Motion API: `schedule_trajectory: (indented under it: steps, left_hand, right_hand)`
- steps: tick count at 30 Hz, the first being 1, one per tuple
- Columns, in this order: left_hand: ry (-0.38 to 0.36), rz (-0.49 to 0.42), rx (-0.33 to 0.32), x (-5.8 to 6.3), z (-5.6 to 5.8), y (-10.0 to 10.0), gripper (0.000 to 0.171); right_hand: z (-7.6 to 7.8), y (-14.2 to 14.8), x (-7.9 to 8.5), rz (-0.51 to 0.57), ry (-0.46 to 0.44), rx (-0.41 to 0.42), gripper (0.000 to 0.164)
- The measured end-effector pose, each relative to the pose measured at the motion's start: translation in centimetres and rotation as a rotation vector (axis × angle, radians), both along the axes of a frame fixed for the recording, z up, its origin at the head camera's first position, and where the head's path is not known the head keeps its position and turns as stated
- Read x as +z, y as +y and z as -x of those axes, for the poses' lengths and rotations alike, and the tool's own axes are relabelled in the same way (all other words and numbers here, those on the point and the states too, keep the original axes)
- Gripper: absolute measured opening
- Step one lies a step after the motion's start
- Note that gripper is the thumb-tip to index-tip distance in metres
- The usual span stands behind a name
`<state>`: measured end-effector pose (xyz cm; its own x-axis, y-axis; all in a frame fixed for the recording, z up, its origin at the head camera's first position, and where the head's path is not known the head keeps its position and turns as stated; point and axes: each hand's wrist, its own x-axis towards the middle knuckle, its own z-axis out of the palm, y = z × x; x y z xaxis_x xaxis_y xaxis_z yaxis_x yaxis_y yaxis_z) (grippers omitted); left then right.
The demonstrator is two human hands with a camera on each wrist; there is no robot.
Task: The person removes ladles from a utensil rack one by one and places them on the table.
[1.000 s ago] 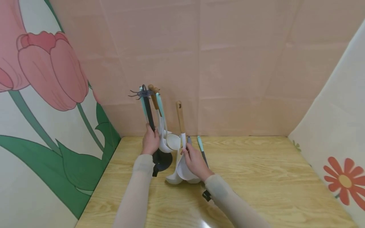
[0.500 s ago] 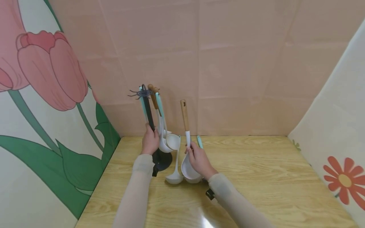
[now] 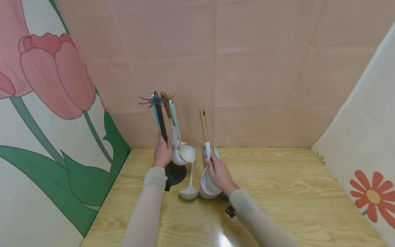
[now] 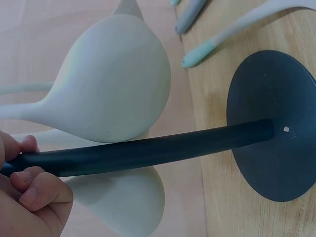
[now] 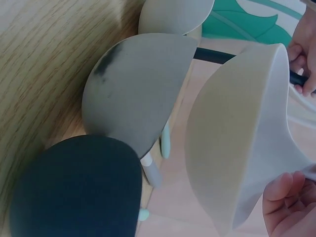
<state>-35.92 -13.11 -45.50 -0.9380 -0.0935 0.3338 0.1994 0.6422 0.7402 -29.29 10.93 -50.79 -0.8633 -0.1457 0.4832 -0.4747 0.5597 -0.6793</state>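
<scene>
My left hand (image 3: 163, 154) grips the black pole of an upright utensil stand (image 3: 160, 120), which has hooks at its top and a round black base (image 4: 266, 168). Ladles with white bowls (image 3: 187, 153) hang from it, with mint and wooden handles. In my right hand (image 3: 220, 174) is a ladle (image 3: 204, 125), pinched low on its white neck, wooden handle up and white bowl down. This bowl (image 5: 222, 128) is raised above the table in the right wrist view, apart from the stand.
On the table (image 3: 277, 192) lie a white ladle (image 3: 189, 192), a grey-handled ladle with a pale bowl (image 5: 133, 89), and a dark-headed utensil (image 5: 74, 187) partly behind my right hand. A pink backdrop (image 3: 262, 85) stands behind.
My right hand has moved to the right with the wooden-handled ladle, away from the stand. The left hand keeps its place on the pole.
</scene>
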Motion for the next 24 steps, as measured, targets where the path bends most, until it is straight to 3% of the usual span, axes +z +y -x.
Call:
schedule_trajectory:
  steps: [9, 24]
  left_hand:
    - [-0.002, -0.007, -0.001, 0.1, -0.1, 0.0, 0.052]
    - [-0.004, -0.007, -0.009, 0.0, 0.0, 0.0, 0.054]
  right_hand:
    - [0.2, 0.6, -0.3, -0.008, 0.038, -0.019, 0.021]
    - [0.3, 1.8, -0.3, -0.002, 0.019, -0.039, 0.024]
